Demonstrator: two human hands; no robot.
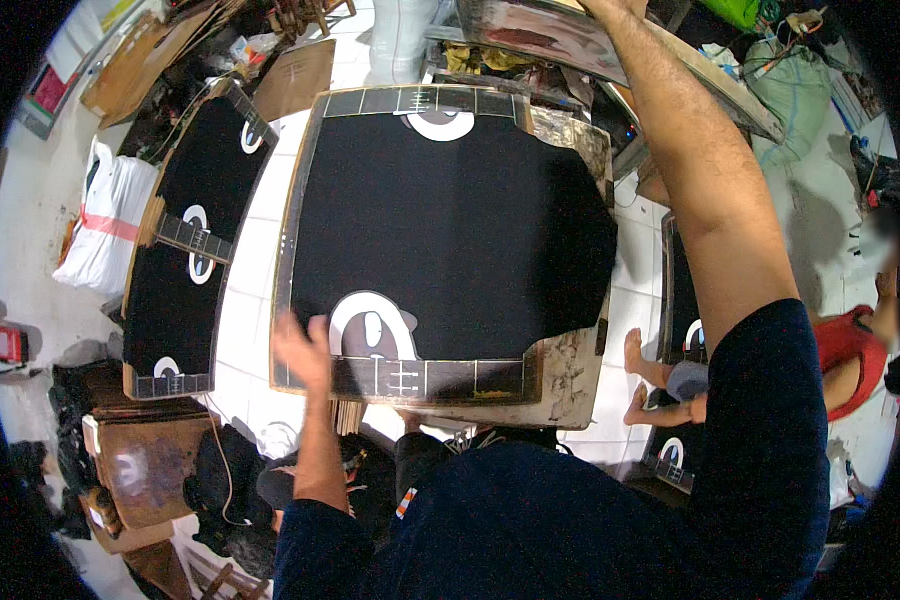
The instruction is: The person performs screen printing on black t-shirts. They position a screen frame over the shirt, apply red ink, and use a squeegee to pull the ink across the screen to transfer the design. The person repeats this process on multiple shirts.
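Observation:
A large black fabric piece (440, 230) lies flat on a board (570, 385) in front of me. White and grey eye-like prints (410, 322) sit at its near left and far edges, beside dark strips ruled with white lines. My left hand (305, 352) is at the board's near left corner, fingers spread, holding nothing; whether it touches the board I cannot tell. My right arm reaches far forward, and my right hand (612, 5) is at the upper rim beside a paint-smeared framed panel (560, 38). Its fingers are out of view.
Another board with black printed fabric (185, 300) stands to the left, next to a white sack (110, 225). At the right, a person in red shorts (855, 360) is beside more printed black fabric (676, 290). A green sack (795, 100) stands far right; a brown box (150, 470) near left.

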